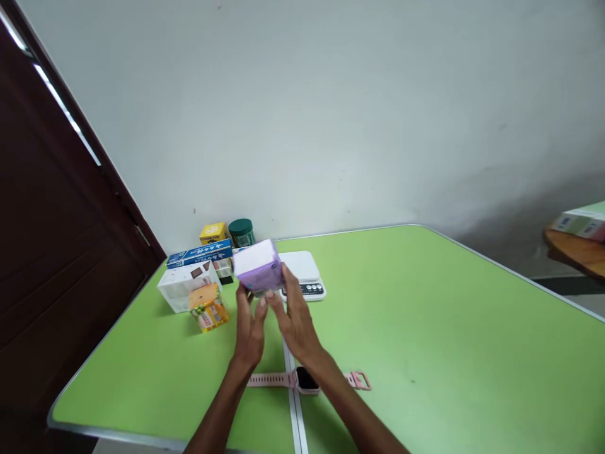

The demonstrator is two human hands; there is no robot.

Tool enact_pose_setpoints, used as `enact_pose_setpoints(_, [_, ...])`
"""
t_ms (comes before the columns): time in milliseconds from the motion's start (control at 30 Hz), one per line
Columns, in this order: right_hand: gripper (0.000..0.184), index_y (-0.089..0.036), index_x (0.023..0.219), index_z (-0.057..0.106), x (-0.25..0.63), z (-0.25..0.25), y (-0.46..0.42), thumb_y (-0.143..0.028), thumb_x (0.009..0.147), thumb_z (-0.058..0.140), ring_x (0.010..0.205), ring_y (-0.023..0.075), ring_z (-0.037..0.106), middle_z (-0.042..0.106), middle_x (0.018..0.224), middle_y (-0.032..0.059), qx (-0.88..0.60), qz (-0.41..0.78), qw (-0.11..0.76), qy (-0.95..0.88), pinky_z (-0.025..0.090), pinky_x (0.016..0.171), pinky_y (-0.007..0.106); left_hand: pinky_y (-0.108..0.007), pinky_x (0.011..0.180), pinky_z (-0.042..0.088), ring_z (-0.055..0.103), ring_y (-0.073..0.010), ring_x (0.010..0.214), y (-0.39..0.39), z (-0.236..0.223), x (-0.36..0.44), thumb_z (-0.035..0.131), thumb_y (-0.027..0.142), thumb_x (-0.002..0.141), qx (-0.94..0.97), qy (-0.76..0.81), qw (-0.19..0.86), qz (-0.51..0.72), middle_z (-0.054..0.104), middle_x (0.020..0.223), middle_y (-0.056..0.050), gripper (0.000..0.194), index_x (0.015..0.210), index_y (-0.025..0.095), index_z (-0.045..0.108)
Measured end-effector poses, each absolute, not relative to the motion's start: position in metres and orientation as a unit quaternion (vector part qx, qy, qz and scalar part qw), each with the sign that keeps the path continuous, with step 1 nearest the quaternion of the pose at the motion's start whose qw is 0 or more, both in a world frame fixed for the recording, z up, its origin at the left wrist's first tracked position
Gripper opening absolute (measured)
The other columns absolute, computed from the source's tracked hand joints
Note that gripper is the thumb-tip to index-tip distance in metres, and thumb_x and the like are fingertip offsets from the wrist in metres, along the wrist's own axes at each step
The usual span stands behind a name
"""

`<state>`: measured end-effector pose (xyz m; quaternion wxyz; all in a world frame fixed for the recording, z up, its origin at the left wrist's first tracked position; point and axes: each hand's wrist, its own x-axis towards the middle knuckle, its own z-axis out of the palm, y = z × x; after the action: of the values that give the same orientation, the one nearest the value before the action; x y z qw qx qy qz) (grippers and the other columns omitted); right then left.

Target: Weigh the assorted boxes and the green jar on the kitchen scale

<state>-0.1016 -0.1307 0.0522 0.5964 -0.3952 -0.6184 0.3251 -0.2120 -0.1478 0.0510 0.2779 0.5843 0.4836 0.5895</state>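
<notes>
A purple and white box (pixel 259 265) is held up above the green table, tilted so its pale top shows. My left hand (pixel 249 325) grips its lower left side, and my right hand (pixel 293 318) grips its right side, thumb near the bottom edge. Both hands are closed around it; some left fingers are hidden behind the box. Just behind it lies a white kitchen scale (pixel 302 270) with buttons on its front, partly covered by the box and my right hand. Below my forearms a pink smartwatch (pixel 307 380) lies flat with its strap stretched out.
At the left stand an orange box (pixel 208 307), a white box (pixel 186 287), a long blue box (pixel 200 253), a yellow box (pixel 214 232) and a dark green lidded jar (pixel 241 233). The green table (pixel 425 353) meets a wall behind. A wooden surface (pixel 574 251) holds another box at right.
</notes>
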Motion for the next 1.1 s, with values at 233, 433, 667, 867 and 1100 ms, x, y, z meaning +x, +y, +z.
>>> enact_pose_setpoints(233, [0.083, -0.018, 0.156, 0.04, -0.038, 0.031, -0.042, -0.072, 0.094, 0.047, 0.147, 0.0336, 0.044, 0.046, 0.158, 0.0188, -0.458, 0.325, 0.609, -0.56, 0.034, 0.122, 0.056, -0.046, 0.124, 0.031, 0.047, -0.0291, 0.143, -0.047, 0.035, -0.158, 0.053, 0.058, 0.098, 0.637, 0.465, 0.288, 0.544, 0.05, 0.151, -0.017, 0.067, 0.15, 0.019, 0.041])
enact_pose_setpoints(433, [0.084, -0.015, 0.151, 0.048, -0.023, 0.018, -0.02, -0.075, 0.093, 0.043, 0.139, 0.034, 0.052, 0.055, 0.149, 0.0201, -0.476, 0.333, 0.584, -0.566, 0.038, 0.119, 0.054, -0.048, 0.122, 0.035, 0.048, -0.0309, 0.141, -0.027, 0.018, -0.154, 0.053, 0.057, 0.098, 0.649, 0.508, 0.271, 0.498, 0.051, 0.148, -0.019, 0.069, 0.152, 0.016, 0.04])
enact_pose_setpoints(667, [0.088, -0.018, 0.157, 0.042, -0.018, 0.019, -0.037, -0.077, 0.092, 0.047, 0.146, 0.0332, 0.047, 0.044, 0.163, 0.0174, -0.501, 0.381, 0.561, -0.538, 0.038, 0.121, 0.052, -0.049, 0.127, 0.028, 0.038, -0.0326, 0.151, -0.04, 0.017, -0.161, 0.053, 0.06, 0.097, 0.648, 0.523, 0.278, 0.48, 0.043, 0.159, -0.019, 0.076, 0.157, 0.017, 0.036])
enact_pose_setpoints(867, [0.081, -0.015, 0.148, 0.052, 0.022, -0.026, -0.059, -0.071, 0.09, 0.052, 0.139, 0.0343, 0.055, 0.053, 0.154, 0.021, -0.562, 0.348, 0.527, -0.534, 0.042, 0.118, 0.052, -0.049, 0.126, 0.028, 0.036, -0.0324, 0.154, -0.069, -0.019, -0.202, 0.056, 0.064, 0.094, 0.604, 0.562, 0.286, 0.488, 0.034, 0.165, -0.021, 0.08, 0.156, 0.018, 0.035])
enact_pose_setpoints(1100, [0.054, -0.017, 0.126, 0.067, 0.044, -0.061, -0.05, -0.051, 0.089, 0.048, 0.126, 0.0354, 0.062, 0.069, 0.132, 0.0182, -0.593, 0.188, 0.464, -0.631, 0.046, 0.111, 0.058, -0.053, 0.118, 0.04, 0.057, -0.0335, 0.135, -0.078, -0.035, -0.227, 0.06, 0.057, 0.092, 0.588, 0.58, 0.276, 0.492, 0.054, 0.144, -0.022, 0.067, 0.143, 0.016, 0.048])
